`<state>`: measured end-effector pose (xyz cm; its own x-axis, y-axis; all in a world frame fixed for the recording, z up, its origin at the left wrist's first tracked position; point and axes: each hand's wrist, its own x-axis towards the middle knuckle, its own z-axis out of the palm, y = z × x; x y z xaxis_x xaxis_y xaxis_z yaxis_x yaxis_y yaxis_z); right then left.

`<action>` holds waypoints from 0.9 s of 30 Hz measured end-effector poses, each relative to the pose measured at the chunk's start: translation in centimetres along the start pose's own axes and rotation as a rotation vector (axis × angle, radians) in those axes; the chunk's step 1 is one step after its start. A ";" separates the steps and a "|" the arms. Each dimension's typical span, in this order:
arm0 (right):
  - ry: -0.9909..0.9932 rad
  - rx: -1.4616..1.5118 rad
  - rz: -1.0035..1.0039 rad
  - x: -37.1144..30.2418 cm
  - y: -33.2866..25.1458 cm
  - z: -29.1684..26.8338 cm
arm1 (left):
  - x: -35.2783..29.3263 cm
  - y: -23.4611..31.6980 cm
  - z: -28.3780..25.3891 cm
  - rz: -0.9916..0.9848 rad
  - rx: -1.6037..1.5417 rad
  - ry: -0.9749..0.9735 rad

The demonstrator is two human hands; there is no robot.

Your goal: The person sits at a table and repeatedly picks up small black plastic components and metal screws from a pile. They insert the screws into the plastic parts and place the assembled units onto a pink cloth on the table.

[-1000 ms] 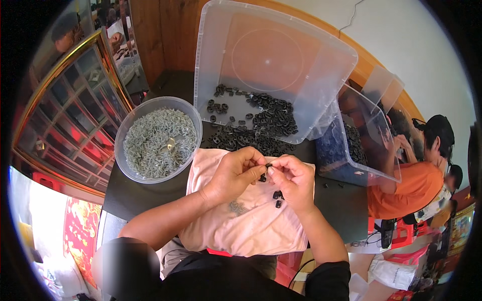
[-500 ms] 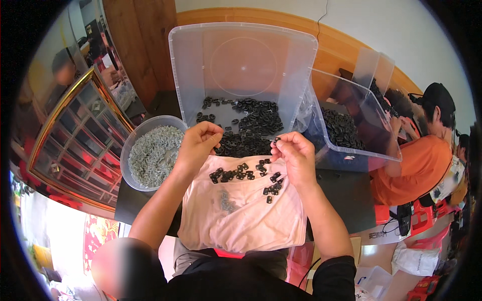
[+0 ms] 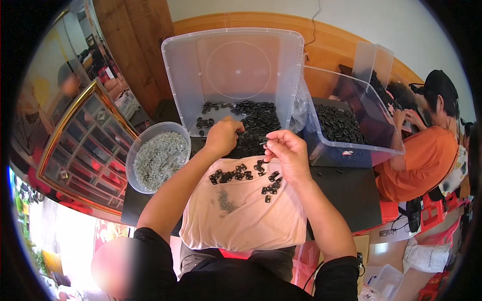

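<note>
Black small parts (image 3: 261, 120) lie heaped on the floor of a clear tub (image 3: 233, 65) tipped up on the far side of the dark table (image 3: 346, 193). Both hands work at the tub's near edge. The left hand (image 3: 223, 136) is curled into a loose fist just over the heap, fingers bent inward; whether it pinches a part I cannot tell. The right hand (image 3: 286, 153) sits just right of it, thumb and fingertips (image 3: 268, 146) pinched together on something small and dark, too tiny to make out clearly. The two hands are close but apart.

Near the hands, a pale pink cloth (image 3: 246, 215) is spread over the table's near edge and the person's lap. More black pieces (image 3: 236, 174) lie on it in a loose row under the left wrist, and another small cluster (image 3: 271, 186) lies below the right hand. A grey smudge marks the cloth's middle.

Left of the cloth stands a round clear bowl (image 3: 134, 155) filled with small silvery bits (image 3: 159, 159). Right of the tub, a second clear bin (image 3: 351, 130) holds another dark heap. Beyond it, at the far right, a person in an orange shirt (image 3: 427, 160) sits bent over their own work. A gold-framed cabinet (image 3: 75, 140) stands at the left.
</note>
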<state>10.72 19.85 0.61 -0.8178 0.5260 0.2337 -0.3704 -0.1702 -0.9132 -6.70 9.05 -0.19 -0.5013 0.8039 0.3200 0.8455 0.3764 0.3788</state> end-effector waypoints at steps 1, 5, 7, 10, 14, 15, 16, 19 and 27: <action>-0.002 0.001 -0.002 0.0 -0.1 0.1 | 0.0 0.2 0.1 0.013 0.027 -0.019; 0.006 0.002 0.004 -0.1 0.0 0.0 | 0.2 0.5 -0.1 0.009 0.095 -0.098; 0.005 0.003 0.000 0.0 0.0 0.0 | 0.3 0.6 -0.2 0.012 0.089 -0.114; 0.014 -0.005 0.000 0.0 0.1 0.0 | -0.1 0.4 -0.3 0.061 0.026 -0.057; 0.005 0.006 0.004 0.0 0.1 0.0 | -1.0 0.1 -1.2 0.042 -0.233 0.046; 0.002 -0.013 0.005 0.0 0.1 0.0 | -1.3 0.3 -1.6 0.018 -0.324 0.051; -0.003 -0.031 0.005 -0.1 0.1 0.1 | -1.7 0.4 -1.7 -0.034 -0.413 0.018; -0.029 -0.056 -0.005 -0.2 0.1 0.3 | -3.3 0.5 -2.0 -0.144 -0.713 -0.059; -0.108 -0.063 0.050 -1.0 -0.4 1.6 | -8.2 2.0 -3.6 -0.236 -1.272 -0.126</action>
<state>10.98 18.05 1.29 -0.8784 0.4248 0.2190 -0.3024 -0.1391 -0.9430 -1.58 1.58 1.05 -0.5340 0.8421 0.0759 -0.0616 -0.1283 0.9898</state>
